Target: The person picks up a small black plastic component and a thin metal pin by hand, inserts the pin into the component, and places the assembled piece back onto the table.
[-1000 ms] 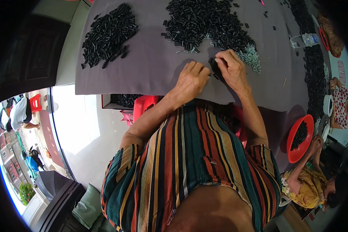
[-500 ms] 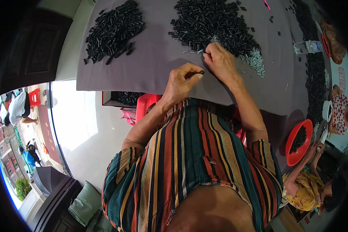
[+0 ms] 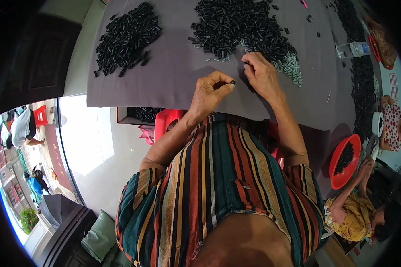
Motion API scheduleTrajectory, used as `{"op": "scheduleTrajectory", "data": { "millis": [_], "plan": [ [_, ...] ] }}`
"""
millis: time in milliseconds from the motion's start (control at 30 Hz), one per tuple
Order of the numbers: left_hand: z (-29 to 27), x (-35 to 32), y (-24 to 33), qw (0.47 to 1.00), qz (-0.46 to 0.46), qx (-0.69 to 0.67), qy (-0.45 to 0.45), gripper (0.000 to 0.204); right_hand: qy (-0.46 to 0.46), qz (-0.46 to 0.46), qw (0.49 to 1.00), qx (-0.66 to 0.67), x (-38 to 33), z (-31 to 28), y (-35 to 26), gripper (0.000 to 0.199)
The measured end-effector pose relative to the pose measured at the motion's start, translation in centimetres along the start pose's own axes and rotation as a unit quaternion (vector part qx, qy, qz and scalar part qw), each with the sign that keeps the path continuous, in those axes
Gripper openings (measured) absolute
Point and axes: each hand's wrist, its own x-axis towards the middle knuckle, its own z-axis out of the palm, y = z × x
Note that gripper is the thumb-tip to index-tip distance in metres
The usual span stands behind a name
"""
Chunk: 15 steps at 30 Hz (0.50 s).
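Lifted clear of the big black heap [image 3: 240, 26] now, the small black piece [image 3: 233, 82] sits pinched at the left hand [image 3: 211, 91] fingertips, just above the grey counter [image 3: 173, 75]. Right hand [image 3: 260, 75] has drawn back beside it, its grip closed on another tiny piece, close enough to mate the two, I'd judge, with the silvery bits [image 3: 292, 69] just beyond.

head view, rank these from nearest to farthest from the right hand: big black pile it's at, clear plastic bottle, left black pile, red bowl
Measured from the right hand:
1. Big pile of black pieces, just above the hand, at its fingertips.
2. Clear plastic bottle, to the right on the cloth.
3. Left black pile and red bowl, lower right off the cloth: too close to call.
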Motion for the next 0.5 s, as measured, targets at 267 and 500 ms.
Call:
{"op": "scheduleTrajectory", "data": {
  "millis": [267,500],
  "plan": [
    [-0.2,-0.2,-0.2,1.0,-0.008,0.007,0.008,0.009,0.0,-0.12,0.989,-0.085,1.4,1.5,-0.8,0.02],
    [-0.4,-0.4,0.2,1.0,-0.021,0.005,0.013,0.01,-0.055,-0.097,0.984,-0.136,2.3,2.7,-0.8,0.015]
  ]
}}
